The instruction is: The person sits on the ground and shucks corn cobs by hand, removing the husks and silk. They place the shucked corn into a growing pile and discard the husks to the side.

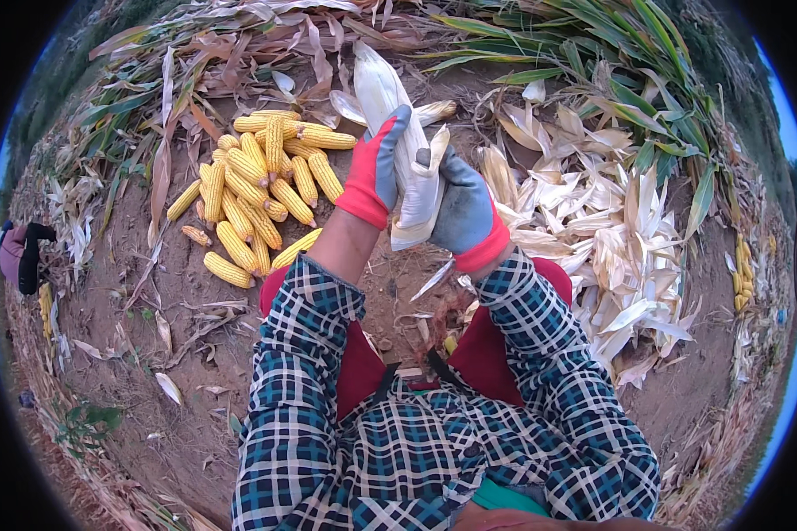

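Between my gloved hands is an ear of corn (383, 93) still wrapped in pale husk, its upper end pointing away from me. My left hand (376, 164), in a grey and red glove, is closed around the ear's middle from the left. Lower on the right, my right hand (462, 202) grips a folded flap of husk (423, 190) near the ear's bottom end; its thumb lies over the flap. Whether any kernels are exposed cannot be seen. Another husk-covered ear (436, 111) lies on the ground just beyond my hands.
To the left, a heap of bare yellow cobs (248, 181) rests on the soil. Stripped husks (611, 239) form a pile at the right. Dry and green stalks (611, 62) lie across the far side. Another person (25, 252) is at the far left edge.
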`<state>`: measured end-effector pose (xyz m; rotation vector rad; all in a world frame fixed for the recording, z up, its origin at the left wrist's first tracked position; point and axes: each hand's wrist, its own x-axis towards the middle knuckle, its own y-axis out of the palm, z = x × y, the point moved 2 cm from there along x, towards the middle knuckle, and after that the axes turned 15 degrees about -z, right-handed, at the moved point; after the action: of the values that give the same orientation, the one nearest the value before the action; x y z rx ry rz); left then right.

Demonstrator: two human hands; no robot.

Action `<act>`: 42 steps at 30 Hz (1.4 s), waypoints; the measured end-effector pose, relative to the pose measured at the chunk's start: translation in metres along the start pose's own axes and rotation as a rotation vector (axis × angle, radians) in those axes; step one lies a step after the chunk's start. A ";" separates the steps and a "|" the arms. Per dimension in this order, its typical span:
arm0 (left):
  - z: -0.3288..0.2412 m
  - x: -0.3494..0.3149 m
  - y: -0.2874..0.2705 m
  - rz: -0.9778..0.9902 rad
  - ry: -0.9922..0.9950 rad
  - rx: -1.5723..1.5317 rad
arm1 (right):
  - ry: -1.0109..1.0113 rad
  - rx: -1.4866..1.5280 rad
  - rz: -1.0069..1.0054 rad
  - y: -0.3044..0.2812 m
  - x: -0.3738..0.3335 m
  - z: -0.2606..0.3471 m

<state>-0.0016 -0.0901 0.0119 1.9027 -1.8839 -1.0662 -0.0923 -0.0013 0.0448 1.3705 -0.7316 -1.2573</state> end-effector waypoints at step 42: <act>-0.037 -0.004 -0.037 -0.005 -0.104 -0.150 | -0.528 -0.592 0.094 -0.007 0.003 -0.007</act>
<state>0.0504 -0.0932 0.0150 1.8011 -1.7968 -1.2929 -0.0870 -0.0002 0.0362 0.5199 -0.6847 -1.6153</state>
